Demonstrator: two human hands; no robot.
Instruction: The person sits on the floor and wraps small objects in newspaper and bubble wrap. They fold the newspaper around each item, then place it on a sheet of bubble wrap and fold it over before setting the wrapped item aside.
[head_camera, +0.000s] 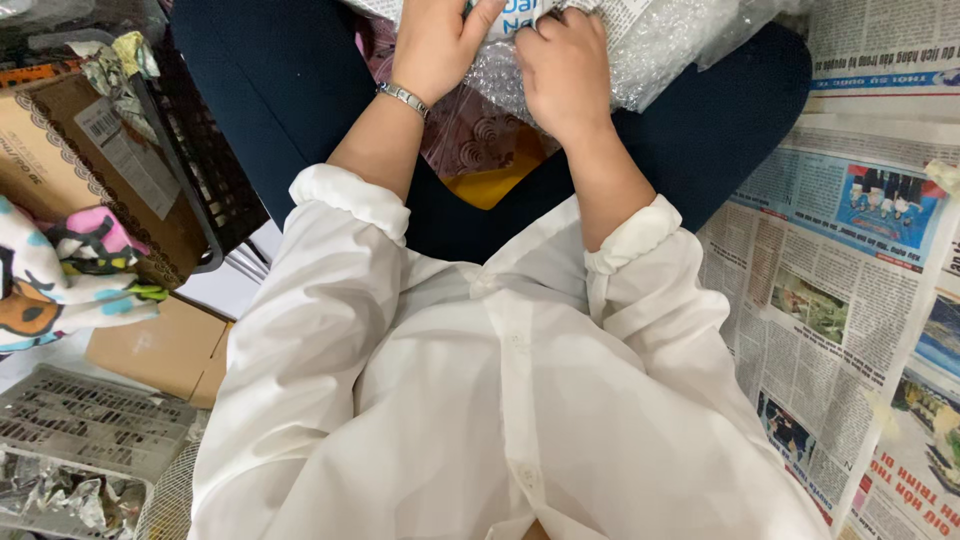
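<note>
A parcel wrapped in clear bubble wrap rests on my lap at the top of the view, with a white and blue label partly showing between my hands. My left hand, a silver bracelet on its wrist, lies flat on the wrap with fingers pressed against it. My right hand is curled, fingers bent down onto the bubble wrap beside the left. Under the parcel lies a reddish patterned plastic bag with something yellow below it. White rolled sleeves cover both arms.
Newspaper sheets cover the floor on the right. A black plastic crate holding a brown cardboard box stands at the left, with a colourful printed cloth in front. Flat cardboard and a grey mesh basket lie at lower left.
</note>
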